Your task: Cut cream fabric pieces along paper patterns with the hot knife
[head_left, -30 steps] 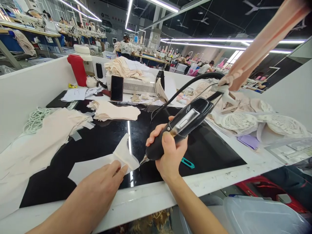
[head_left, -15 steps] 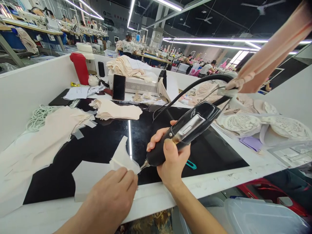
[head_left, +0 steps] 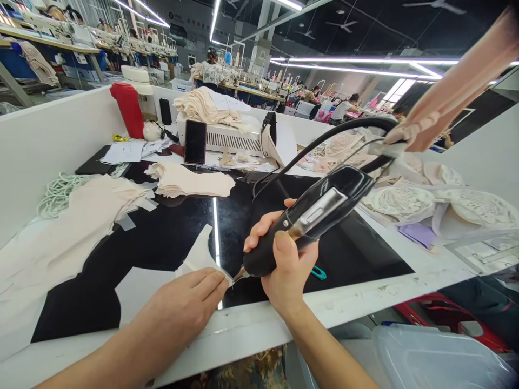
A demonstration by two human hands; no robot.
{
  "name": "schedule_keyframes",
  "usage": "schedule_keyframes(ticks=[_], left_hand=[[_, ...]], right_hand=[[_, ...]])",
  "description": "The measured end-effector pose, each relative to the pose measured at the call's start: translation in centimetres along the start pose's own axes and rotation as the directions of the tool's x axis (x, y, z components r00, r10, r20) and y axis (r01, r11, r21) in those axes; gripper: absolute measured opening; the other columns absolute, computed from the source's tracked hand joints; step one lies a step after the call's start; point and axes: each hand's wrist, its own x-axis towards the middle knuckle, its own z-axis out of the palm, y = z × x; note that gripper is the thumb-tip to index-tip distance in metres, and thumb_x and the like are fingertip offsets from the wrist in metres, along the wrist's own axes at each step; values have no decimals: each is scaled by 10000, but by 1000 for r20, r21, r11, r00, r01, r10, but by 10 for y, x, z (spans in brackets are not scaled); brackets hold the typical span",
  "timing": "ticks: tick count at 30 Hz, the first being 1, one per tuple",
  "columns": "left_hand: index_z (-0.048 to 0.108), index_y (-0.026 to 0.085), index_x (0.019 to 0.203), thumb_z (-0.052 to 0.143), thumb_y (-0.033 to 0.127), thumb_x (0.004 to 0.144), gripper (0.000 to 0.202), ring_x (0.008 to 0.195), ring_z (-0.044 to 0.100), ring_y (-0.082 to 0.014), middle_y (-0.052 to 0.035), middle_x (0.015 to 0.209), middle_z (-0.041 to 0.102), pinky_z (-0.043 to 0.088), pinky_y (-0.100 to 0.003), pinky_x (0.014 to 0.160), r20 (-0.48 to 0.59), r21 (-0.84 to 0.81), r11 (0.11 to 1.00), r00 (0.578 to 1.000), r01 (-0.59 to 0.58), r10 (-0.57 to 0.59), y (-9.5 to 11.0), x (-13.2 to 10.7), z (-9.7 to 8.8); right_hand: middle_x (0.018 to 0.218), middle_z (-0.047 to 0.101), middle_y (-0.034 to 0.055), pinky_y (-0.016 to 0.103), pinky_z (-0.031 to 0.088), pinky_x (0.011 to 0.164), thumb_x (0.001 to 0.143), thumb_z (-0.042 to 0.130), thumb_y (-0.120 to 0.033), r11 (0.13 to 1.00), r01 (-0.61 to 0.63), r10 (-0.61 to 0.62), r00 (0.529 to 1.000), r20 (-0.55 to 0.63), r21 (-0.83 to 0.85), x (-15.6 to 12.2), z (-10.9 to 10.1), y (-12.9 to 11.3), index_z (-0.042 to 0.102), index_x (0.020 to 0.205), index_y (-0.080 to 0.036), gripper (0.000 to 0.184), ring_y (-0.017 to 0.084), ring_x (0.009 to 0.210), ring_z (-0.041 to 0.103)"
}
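My right hand (head_left: 284, 259) is wrapped round a black handheld power tool (head_left: 316, 216) with a silver lever and a cable at its upper end. Its narrow metal tip (head_left: 240, 274) points down to the left and meets the edge of a small cream fabric piece (head_left: 198, 249). My left hand (head_left: 186, 302) pinches that piece's near edge, fingers together, just left of the tip. Beneath and left of the piece lies a flat pale sheet (head_left: 140, 289) on the black glossy board (head_left: 170, 227). A teal snips-like tool (head_left: 318, 272) lies partly hidden behind my right hand.
Stacked cream fabric (head_left: 190, 181) lies at the back of the board, more cream pieces (head_left: 73, 227) at left. A phone (head_left: 195, 141) leans on a white box. Lace bra cups (head_left: 405, 202) are heaped at right. Pink fabric strips (head_left: 454, 92) suspend the tool.
My left hand has shifted slightly left and flattened along the fabric's near edge. The pale sheet has slid a little left. The tool's upper end has moved slightly right.
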Motion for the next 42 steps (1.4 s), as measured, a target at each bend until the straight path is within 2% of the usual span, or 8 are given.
schedule_keyframes(ticks=[3, 8, 12, 19, 29, 34, 42], left_hand=[[686, 83, 1192, 387, -55, 928, 422, 1054, 691, -233, -123, 1146, 730, 565, -346, 963, -67, -65, 997, 997, 30, -34, -2, -4, 5], [668, 118, 1213, 390, 16, 1004, 363, 1100, 677, -232, -134, 1202, 708, 559, -366, 984, -55, -161, 984, 994, 80, -90, -2, -6, 11], [682, 116, 1175, 374, 12, 1005, 367, 1087, 683, -245, -140, 1195, 707, 570, -382, 950, -41, -141, 986, 995, 88, -94, -2, -5, 12], [699, 79, 1140, 337, -18, 991, 404, 1011, 696, -252, -129, 1099, 720, 598, -391, 882, -149, -107, 993, 987, 48, -64, -3, -5, 10], [685, 102, 1168, 369, 14, 1007, 366, 1013, 691, -252, -125, 1088, 706, 613, -397, 890, -167, -190, 980, 982, 57, -89, -4, -7, 6], [684, 151, 1215, 374, 101, 1044, 357, 1071, 689, -261, -122, 1139, 708, 622, -408, 918, -169, -161, 983, 978, 91, -118, -7, -8, 5], [693, 151, 1258, 377, 126, 1046, 381, 1115, 678, -293, -161, 1196, 682, 631, -438, 908, -165, -178, 978, 976, 113, -143, -7, -12, 7]], right_hand=[[813, 638, -59, 262, 538, 544, 900, 781, -405, 1000, 5, -5, 1000, 5, 16, 0, 0, 0, 532, 1202, -298, 406, 107, 584, 596], [818, 646, -57, 261, 546, 542, 898, 785, -404, 1000, 5, -5, 1000, -8, 17, 0, -1, 0, 544, 1198, -300, 398, 106, 585, 598], [827, 653, -57, 254, 556, 545, 898, 788, -403, 1000, 8, -8, 1000, -11, 27, 0, 0, -1, 554, 1195, -301, 392, 100, 590, 600], [831, 655, -55, 252, 561, 551, 897, 792, -388, 999, -6, 6, 1000, -3, 36, -1, 2, -2, 557, 1183, -294, 381, 95, 594, 603], [809, 661, -62, 265, 538, 554, 921, 765, -359, 999, 28, -28, 1000, 10, 42, 5, 5, 1, 537, 1186, -285, 358, 104, 593, 601], [806, 663, -68, 265, 526, 541, 918, 770, -360, 998, 14, -14, 1000, -2, 57, 9, 9, 7, 524, 1108, -274, 322, 101, 575, 600], [817, 666, -71, 266, 535, 549, 918, 775, -375, 999, 15, -16, 1000, 15, 52, 7, 11, 11, 542, 1123, -283, 323, 98, 582, 605]])
